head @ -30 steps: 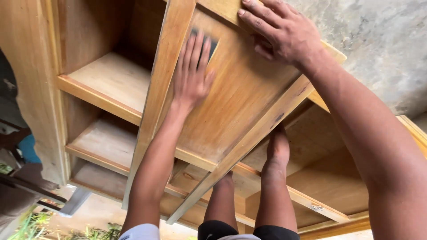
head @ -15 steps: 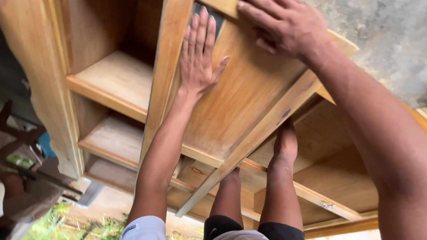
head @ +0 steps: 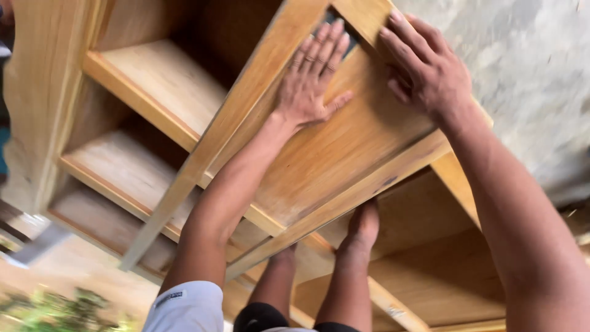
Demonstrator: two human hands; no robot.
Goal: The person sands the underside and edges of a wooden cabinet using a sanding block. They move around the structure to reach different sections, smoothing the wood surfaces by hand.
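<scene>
Two hands lie on a wooden door panel (head: 332, 154) that runs across the middle of the frame, over an open cabinet (head: 153, 86) with shelves at left. Left hand (head: 311, 83), fingers together and flat, presses a dark sanding sheet (head: 339, 27), only its edge showing at top centre. Right hand (head: 430, 71), fingers spread, braces the door frame rail (head: 369, 18) at upper right. To my eye, good sanding here calls for even palm pressure, strokes along the grain, and a firm brace so the panel cannot shift. Bare feet (head: 362, 227) stand on the cabinet below.
</scene>
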